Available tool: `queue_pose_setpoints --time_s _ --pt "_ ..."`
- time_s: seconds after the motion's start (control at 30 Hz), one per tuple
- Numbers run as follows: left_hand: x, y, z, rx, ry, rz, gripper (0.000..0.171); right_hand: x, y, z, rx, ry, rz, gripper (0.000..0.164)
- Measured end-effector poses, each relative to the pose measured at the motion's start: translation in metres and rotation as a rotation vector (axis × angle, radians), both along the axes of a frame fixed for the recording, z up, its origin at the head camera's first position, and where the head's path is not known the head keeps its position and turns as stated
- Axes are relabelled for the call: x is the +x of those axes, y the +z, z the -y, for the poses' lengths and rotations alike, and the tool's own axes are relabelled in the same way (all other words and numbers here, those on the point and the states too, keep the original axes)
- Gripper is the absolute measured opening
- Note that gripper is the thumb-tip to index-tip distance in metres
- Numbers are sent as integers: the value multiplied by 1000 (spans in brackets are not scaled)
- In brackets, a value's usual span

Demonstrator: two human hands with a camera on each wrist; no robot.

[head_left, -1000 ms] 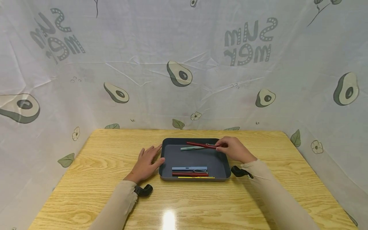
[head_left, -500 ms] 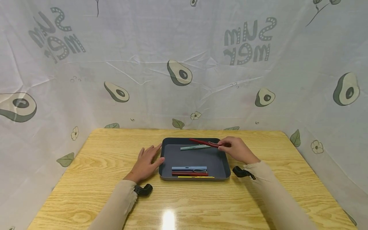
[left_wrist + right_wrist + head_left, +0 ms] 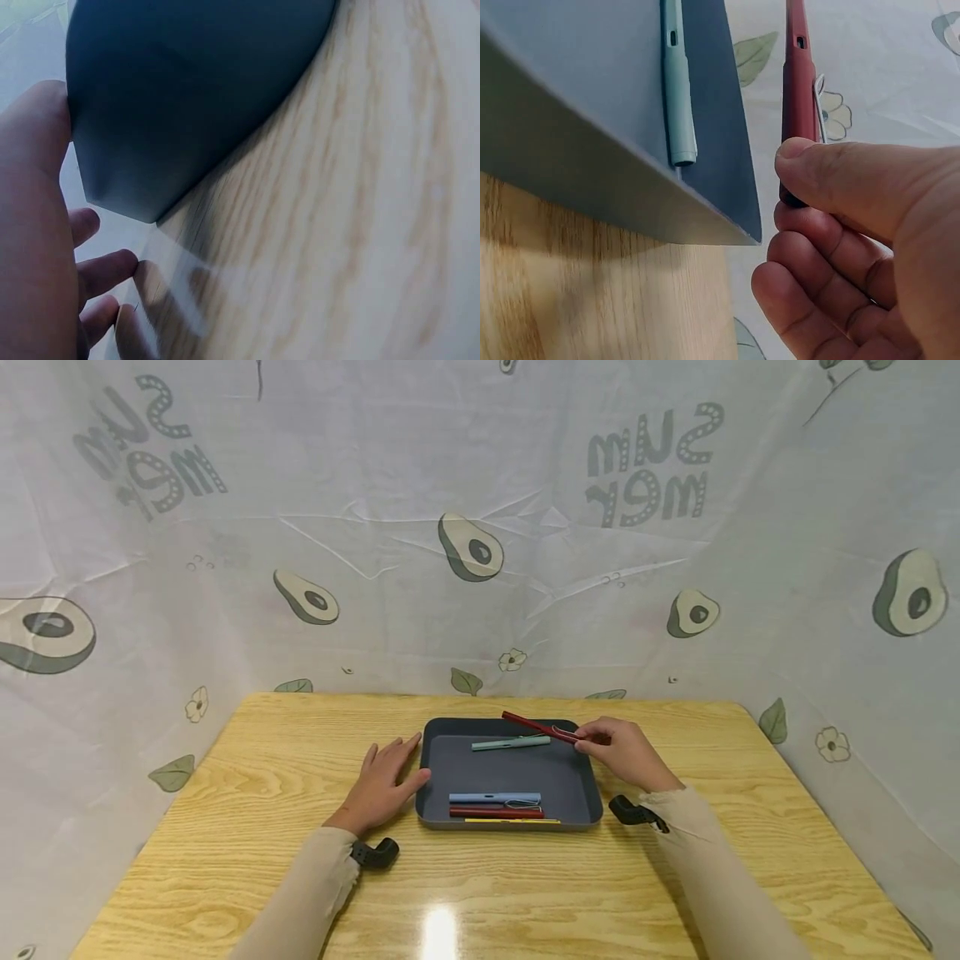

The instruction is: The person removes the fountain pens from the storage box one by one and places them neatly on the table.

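Observation:
My right hand (image 3: 622, 750) pinches a red pen (image 3: 531, 722) by its clip end, between thumb and fingers, over the far right corner of a dark grey tray (image 3: 506, 768). The pen slants up to the left, clear of the tray floor. Below it in the tray lies a mint green pen (image 3: 502, 744), also seen in the right wrist view. Along the tray's near side lie a light blue pen (image 3: 491, 797), a second red pen (image 3: 487, 812) and a thin yellow pen-like stick (image 3: 510, 821). My left hand (image 3: 382, 783) rests with spread fingers at the tray's left side, thumb touching the rim.
The tray stands on a wood-grain table (image 3: 300, 752). Behind and around the table hangs a pale cloth (image 3: 375, 610) printed with avocados, leaves and flowers. Black wrist mounts (image 3: 377, 854) sit on both sleeves.
My right hand has drawn the red pen slightly to the right, and its far end has tipped upward, away from the mint green pen. The left hand stays in place.

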State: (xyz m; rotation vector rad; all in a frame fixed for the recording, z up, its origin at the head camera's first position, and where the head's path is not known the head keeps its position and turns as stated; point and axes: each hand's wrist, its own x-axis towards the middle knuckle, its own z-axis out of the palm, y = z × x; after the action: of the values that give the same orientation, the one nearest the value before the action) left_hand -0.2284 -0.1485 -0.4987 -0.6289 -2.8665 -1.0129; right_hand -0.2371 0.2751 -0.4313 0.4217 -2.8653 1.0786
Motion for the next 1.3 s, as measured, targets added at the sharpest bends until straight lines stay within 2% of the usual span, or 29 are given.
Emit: queue_pose_setpoints --time_s 0.2,0.43,0.83,1.3 --pt "4 -1 1 3 2 7 75 6 -4 -5 -21 -14 -13 14" --pt "7 -2 3 -1 -5 -27 71 14 -7 -8 -54 -42 -8 15" --pt "14 -4 2 -23 -6 -22 72 29 -14 -15 -72 -87 -39 13" --pt "17 -6 2 -17 -14 -47 72 37 -7 -34 -57 -171 -67 17"
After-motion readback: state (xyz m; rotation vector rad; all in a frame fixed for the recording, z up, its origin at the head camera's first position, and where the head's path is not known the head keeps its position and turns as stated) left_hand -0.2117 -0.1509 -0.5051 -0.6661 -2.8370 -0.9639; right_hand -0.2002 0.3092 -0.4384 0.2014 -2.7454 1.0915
